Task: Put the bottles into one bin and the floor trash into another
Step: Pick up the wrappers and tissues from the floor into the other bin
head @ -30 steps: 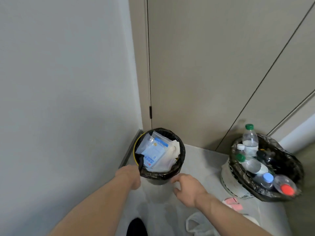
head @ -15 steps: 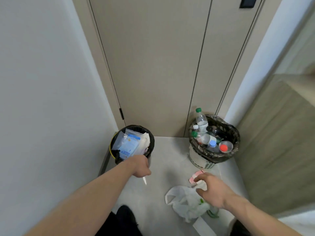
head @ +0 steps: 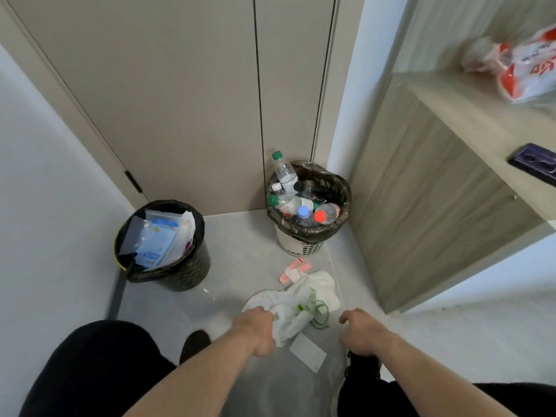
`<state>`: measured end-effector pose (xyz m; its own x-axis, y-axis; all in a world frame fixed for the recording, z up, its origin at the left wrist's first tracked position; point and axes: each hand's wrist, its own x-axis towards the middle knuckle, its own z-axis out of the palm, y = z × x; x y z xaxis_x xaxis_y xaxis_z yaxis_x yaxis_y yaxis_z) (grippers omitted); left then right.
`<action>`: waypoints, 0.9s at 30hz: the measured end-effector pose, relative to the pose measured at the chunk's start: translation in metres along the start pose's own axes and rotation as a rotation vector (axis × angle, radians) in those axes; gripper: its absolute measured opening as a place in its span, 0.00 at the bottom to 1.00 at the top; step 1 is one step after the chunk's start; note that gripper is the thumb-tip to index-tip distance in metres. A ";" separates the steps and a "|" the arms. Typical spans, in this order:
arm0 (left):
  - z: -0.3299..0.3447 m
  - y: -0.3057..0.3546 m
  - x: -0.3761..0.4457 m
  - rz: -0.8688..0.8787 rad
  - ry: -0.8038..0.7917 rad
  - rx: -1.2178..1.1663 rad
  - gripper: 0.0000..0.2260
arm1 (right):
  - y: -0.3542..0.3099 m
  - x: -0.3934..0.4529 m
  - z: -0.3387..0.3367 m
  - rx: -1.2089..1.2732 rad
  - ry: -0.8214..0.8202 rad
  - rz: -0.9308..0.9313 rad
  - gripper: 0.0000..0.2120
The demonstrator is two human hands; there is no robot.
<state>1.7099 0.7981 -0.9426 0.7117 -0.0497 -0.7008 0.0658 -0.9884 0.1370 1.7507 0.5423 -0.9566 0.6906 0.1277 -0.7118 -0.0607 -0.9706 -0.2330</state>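
A crumpled white plastic bag with green print (head: 296, 308) lies on the grey floor, its long axis running from the left hand (head: 257, 329) toward the white mesh bin lined in black (head: 301, 246), which holds plastic bottles (head: 301, 203). The black bin (head: 183, 272) holds packaging. Left fingers clamp the bag's near end; the right hand (head: 362, 331) hovers beside it, fingers loosely curled, empty.
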 end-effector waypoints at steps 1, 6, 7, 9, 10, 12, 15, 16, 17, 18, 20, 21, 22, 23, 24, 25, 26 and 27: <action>0.008 0.000 0.008 -0.017 -0.015 -0.022 0.26 | 0.003 0.010 0.004 0.007 -0.018 0.018 0.29; 0.043 -0.009 0.048 -0.077 -0.036 -0.163 0.22 | 0.011 0.058 0.024 0.082 -0.059 0.079 0.28; 0.049 -0.010 0.056 -0.075 -0.038 -0.180 0.22 | 0.014 0.066 0.031 0.102 -0.060 0.096 0.28; 0.059 -0.012 0.074 -0.048 -0.049 -0.202 0.24 | 0.024 0.084 0.049 0.138 -0.064 0.134 0.29; 0.064 -0.012 0.083 -0.024 -0.055 -0.203 0.26 | 0.027 0.092 0.057 0.148 -0.076 0.152 0.29; 0.070 -0.008 0.101 0.043 -0.063 -0.164 0.27 | 0.029 0.107 0.077 0.137 -0.126 0.174 0.31; 0.079 0.004 0.122 0.135 -0.096 -0.097 0.25 | 0.024 0.123 0.108 0.150 -0.132 0.199 0.38; 0.082 0.009 0.128 0.157 -0.117 -0.071 0.25 | 0.021 0.126 0.118 0.163 -0.127 0.214 0.40; 0.085 0.012 0.133 0.175 -0.138 -0.044 0.25 | 0.020 0.130 0.129 0.178 -0.111 0.215 0.40; 0.087 0.014 0.139 0.188 -0.156 -0.026 0.27 | 0.018 0.133 0.139 0.184 -0.103 0.219 0.40; 0.094 0.015 0.149 0.194 -0.181 -0.016 0.32 | 0.015 0.139 0.157 0.169 -0.072 0.205 0.39; 0.097 0.014 0.154 0.189 -0.194 -0.005 0.34 | 0.015 0.142 0.167 0.148 -0.044 0.198 0.39; 0.100 0.011 0.157 0.178 -0.204 0.000 0.36 | 0.013 0.144 0.174 0.115 -0.021 0.205 0.39; 0.102 0.006 0.160 0.161 -0.200 -0.026 0.37 | 0.011 0.146 0.180 0.079 0.001 0.208 0.38; 0.104 0.001 0.160 0.143 -0.168 -0.096 0.35 | 0.009 0.148 0.185 0.042 0.016 0.224 0.36; 0.105 -0.005 0.160 0.123 -0.097 -0.195 0.30 | 0.008 0.150 0.189 0.009 0.027 0.240 0.34; 0.105 -0.013 0.159 0.091 -0.003 -0.291 0.25 | 0.007 0.152 0.191 -0.027 0.021 0.251 0.32; 0.104 -0.021 0.156 0.044 0.090 -0.366 0.20 | 0.008 0.153 0.193 -0.065 0.009 0.250 0.28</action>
<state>1.7471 0.7965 -1.1277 0.7768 -0.0617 -0.6268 0.2681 -0.8681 0.4177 1.7173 0.5936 -1.1954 0.6660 -0.1194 -0.7363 -0.1843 -0.9828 -0.0074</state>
